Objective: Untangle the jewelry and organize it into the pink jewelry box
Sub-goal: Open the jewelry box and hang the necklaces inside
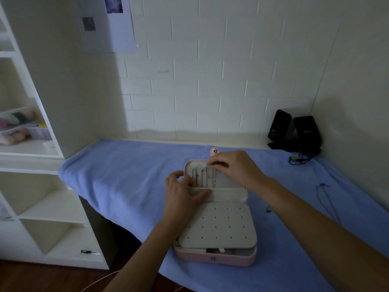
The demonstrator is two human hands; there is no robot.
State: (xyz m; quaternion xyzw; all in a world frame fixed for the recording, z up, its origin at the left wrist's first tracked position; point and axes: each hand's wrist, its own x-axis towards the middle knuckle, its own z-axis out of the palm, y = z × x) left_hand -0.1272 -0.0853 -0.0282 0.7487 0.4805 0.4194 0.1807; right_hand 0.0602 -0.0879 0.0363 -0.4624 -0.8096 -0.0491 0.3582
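Observation:
The pink jewelry box (216,260) lies open on the blue cloth, its lid laid flat away from me. A white dotted earring panel (219,226) covers the base. Several thin silver chains (205,175) hang side by side inside the lid, their lower ends tucked into a cream pocket (227,194). My right hand (233,167) pinches the top of a chain at the lid's upper edge. My left hand (185,192) grips the pocket's left rim, thumb over it. One more dark necklace (328,201) lies loose on the cloth to the right, with a small piece (268,210) near it.
The blue towel (126,175) covers the table up to a white tiled wall. Two black speakers (294,129) with cables stand in the back right corner. White shelves (31,154) with storage bins stand on the left. The table's left edge drops to a wooden floor.

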